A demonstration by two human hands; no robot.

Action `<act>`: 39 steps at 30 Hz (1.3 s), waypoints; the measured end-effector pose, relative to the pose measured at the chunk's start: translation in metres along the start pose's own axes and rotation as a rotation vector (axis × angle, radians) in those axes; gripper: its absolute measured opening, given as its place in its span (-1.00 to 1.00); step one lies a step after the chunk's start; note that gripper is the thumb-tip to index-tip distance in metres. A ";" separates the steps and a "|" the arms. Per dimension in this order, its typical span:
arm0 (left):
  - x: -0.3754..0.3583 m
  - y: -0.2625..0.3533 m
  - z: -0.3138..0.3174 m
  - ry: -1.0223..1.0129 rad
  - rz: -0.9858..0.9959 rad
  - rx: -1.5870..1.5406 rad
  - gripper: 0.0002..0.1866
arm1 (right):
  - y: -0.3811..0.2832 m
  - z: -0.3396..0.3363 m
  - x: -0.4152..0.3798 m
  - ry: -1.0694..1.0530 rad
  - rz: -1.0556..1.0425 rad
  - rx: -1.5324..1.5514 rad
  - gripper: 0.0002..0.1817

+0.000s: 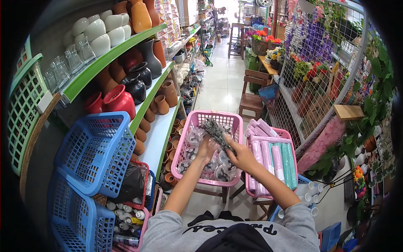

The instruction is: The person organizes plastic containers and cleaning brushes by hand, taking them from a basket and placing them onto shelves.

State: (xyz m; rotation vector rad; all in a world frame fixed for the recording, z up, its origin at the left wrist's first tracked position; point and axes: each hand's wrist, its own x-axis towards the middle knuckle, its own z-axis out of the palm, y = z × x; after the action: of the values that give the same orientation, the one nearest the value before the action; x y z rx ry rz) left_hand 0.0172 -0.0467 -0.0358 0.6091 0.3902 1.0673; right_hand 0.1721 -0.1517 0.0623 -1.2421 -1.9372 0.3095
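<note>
Over a pink plastic basket (179,148), both hands are at a bundle of grey-green artificial sprigs (215,131). My right hand (242,156) is closed around its lower, darker end. The bundle's bushy top points up and to the left. My left hand (205,150) supports the bundle from the left side, with its fingers partly hidden behind the sprigs. Several clear plastic packets (210,166) with dark and light contents lie in the basket below the hands. What is inside the packets is too small to name.
A second pink basket (248,185) at right holds pink and green wrapped rolls (286,161). Shelves (157,126) with pots and vases line the left, beside stacked blue baskets (90,185). A wire mesh rack (310,101) stands right; an aisle (218,82) runs ahead past a wooden chair (252,98).
</note>
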 end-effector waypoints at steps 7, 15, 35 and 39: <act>-0.017 0.014 0.014 -0.045 0.059 0.118 -0.47 | 0.016 -0.004 0.002 -0.005 0.296 0.006 -0.41; -0.010 0.005 0.011 -0.041 0.059 -0.132 -0.40 | 0.002 0.000 -0.002 0.068 0.083 0.013 -0.43; -0.025 0.040 0.014 -0.347 -0.023 0.222 -0.11 | 0.018 -0.012 -0.004 0.053 0.105 0.138 -0.44; -0.031 0.042 0.033 -0.503 -0.118 0.507 -0.08 | 0.014 -0.015 0.007 0.001 0.025 0.094 -0.44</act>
State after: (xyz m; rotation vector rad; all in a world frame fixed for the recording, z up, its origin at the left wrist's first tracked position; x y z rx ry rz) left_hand -0.0065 -0.0696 0.0168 1.2575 0.2467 0.6649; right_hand 0.1907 -0.1415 0.0675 -1.2056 -1.8854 0.4084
